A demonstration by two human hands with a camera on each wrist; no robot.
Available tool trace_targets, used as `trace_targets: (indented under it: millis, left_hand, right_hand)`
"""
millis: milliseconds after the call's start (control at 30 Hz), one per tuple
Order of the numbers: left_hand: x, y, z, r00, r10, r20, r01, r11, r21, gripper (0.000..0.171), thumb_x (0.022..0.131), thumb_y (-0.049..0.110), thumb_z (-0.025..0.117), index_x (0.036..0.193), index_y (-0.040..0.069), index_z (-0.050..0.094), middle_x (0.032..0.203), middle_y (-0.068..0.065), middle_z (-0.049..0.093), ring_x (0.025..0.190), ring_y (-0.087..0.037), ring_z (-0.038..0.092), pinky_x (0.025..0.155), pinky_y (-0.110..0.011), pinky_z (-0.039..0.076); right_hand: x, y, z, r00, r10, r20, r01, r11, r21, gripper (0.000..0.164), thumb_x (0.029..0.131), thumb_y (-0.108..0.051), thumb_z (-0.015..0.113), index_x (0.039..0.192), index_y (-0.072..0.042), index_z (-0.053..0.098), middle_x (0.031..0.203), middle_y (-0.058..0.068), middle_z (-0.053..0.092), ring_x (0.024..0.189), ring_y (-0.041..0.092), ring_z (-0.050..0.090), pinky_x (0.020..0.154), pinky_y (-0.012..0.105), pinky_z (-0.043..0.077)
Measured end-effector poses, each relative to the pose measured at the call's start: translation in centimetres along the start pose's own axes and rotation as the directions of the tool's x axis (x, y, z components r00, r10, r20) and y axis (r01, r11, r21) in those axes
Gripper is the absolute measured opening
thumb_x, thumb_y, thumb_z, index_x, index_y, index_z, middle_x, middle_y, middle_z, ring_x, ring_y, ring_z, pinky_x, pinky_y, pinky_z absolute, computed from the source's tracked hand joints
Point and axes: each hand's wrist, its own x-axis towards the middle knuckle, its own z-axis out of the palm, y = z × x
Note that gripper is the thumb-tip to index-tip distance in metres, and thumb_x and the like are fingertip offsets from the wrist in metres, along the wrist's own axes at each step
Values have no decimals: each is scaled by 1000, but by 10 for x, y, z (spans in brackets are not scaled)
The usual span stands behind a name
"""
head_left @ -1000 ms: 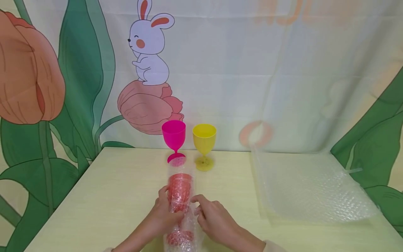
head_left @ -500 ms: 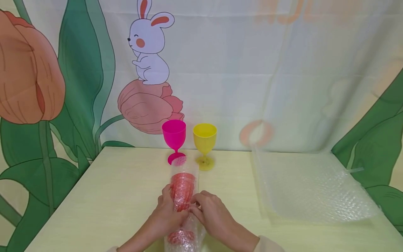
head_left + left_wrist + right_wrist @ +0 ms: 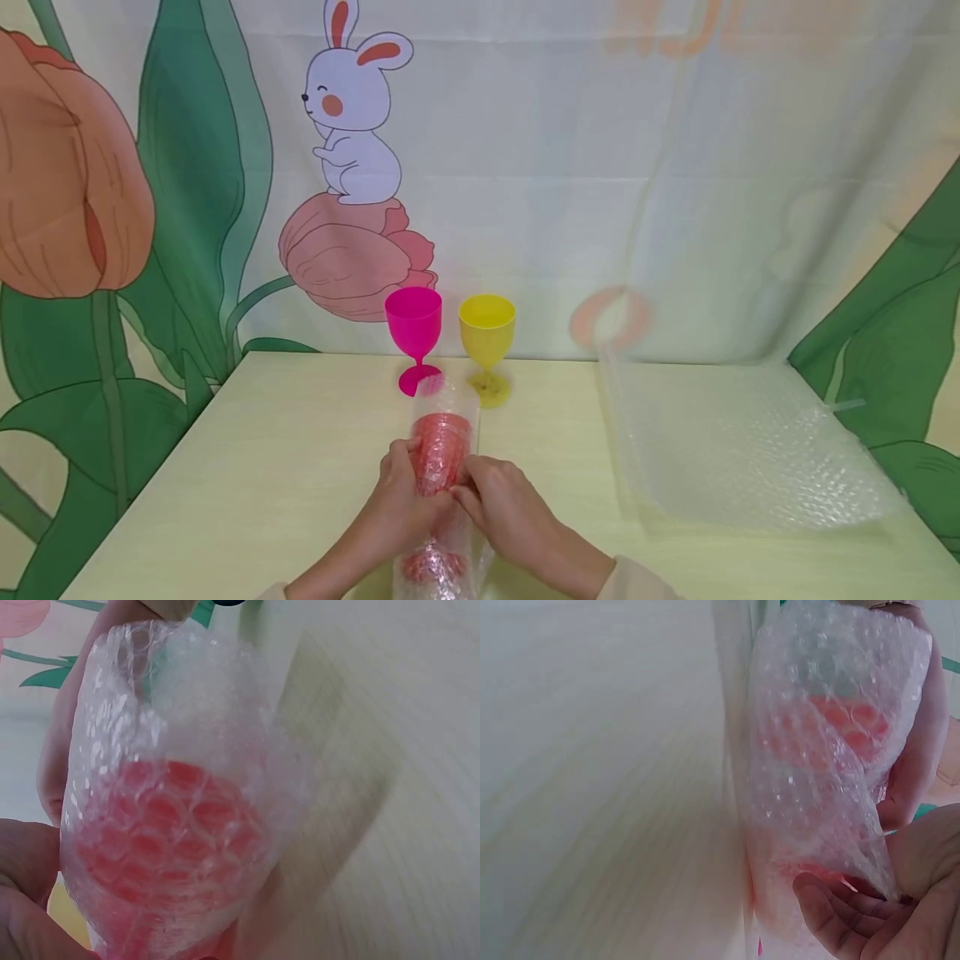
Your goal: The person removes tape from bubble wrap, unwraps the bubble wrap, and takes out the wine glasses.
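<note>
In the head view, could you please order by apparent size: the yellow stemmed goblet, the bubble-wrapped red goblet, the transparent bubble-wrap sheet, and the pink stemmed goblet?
1. Transparent bubble-wrap sheet
2. Bubble-wrapped red goblet, counting its wrapping
3. Pink stemmed goblet and yellow stemmed goblet: they look alike, so unranked

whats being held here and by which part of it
The left hand grips the wrapped red goblet around its lower bowl; the right hand pinches the bubble wrap by its edge.

We wear pale cream sleeves: our right sleeve [image 3: 634, 581] ends in a plain, softly creased cuff, while only a sliver of our left sleeve [image 3: 274, 592] shows. Our left grip [image 3: 403, 508] and right grip [image 3: 512, 508] are bare five-fingered hands.
</note>
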Motion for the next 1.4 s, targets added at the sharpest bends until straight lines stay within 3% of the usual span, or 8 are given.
trace_targets:
  millis: [167, 400, 533, 700, 833, 1000, 1167, 1400]
  left_hand:
    - [4, -1, -1, 999, 37, -7, -37, 999, -15, 75, 83, 12, 86, 134, -4, 33, 129, -27, 49, 108, -35, 60, 87, -46, 56]
    - [4, 1, -1, 998, 68, -17, -68, 998, -11, 72, 78, -2, 83, 132, -4, 36, 121, -26, 51, 110, -39, 59, 88, -52, 56]
    - [4, 2, 0, 997, 80, -24, -79, 997, 5, 73, 77, -2, 85, 132, -5, 36, 120, -26, 51, 111, -41, 59, 91, -55, 55]
    - [6, 2, 1, 995, 101, -25, -100, 994, 30, 77, 76, 0, 88, 132, -6, 36, 120, -28, 51, 112, -42, 59, 91, -56, 54]
    - [7, 2, 1, 994, 103, -21, -102, 994, 27, 77, 74, 0, 89, 131, -6, 37, 120, -27, 50, 110, -41, 59, 90, -54, 55]
    - [8, 2, 2, 994, 103, -24, -103, 995, 18, 77, 73, 2, 90, 128, -5, 38, 122, -25, 47, 111, -40, 59, 91, -51, 56]
    - [8, 1, 1, 992, 125, -12, -125, 992, 14, 77, 74, 9, 91, 128, -4, 38, 124, -22, 45, 109, -37, 60, 89, -48, 56]
    - [9, 2, -5, 995, 97, 37, -97, 995, 0, 74, 74, 10, 88, 129, -2, 40, 127, -21, 48, 110, -36, 60, 89, -47, 56]
  right_hand:
    - [1, 2, -3, 1000, -19, 17, 19, 1000, 10, 22, 97, -9, 71, 79, -13, 60, 69, -8, 53, 61, 2, 45, 57, 18, 43]
    - [2, 3, -7, 999, -16, 40, 18, 999, -42, 26, 94, -5, 69, 74, -15, 56, 64, -10, 45, 57, 2, 41, 52, 18, 37]
    - [2, 5, -6, 999, -19, 40, 22, 997, -79, 21, 94, -8, 71, 78, -13, 59, 68, -8, 49, 59, 2, 43, 53, 17, 39]
    - [0, 7, -6, 996, -78, 39, 83, 987, -135, 15, 94, -10, 74, 84, -11, 63, 77, -5, 54, 64, 3, 45, 57, 18, 41]
    - [2, 8, -6, 995, -89, 35, 92, 989, -115, 17, 93, -6, 72, 81, -12, 61, 74, -6, 51, 64, 4, 43, 57, 17, 40]
    - [4, 10, -6, 999, -46, 19, 47, 998, -48, 20, 85, -2, 69, 75, -14, 57, 70, -7, 47, 62, 3, 42, 54, 17, 38]
    - [4, 9, -7, 999, -30, 13, 31, 999, -31, 23, 91, -9, 73, 75, -14, 57, 70, -7, 49, 63, 2, 44, 55, 17, 40]
    - [4, 8, -6, 995, -99, -26, 97, 992, -75, 18, 92, -5, 71, 80, -11, 59, 73, -6, 51, 65, 3, 45, 57, 16, 41]
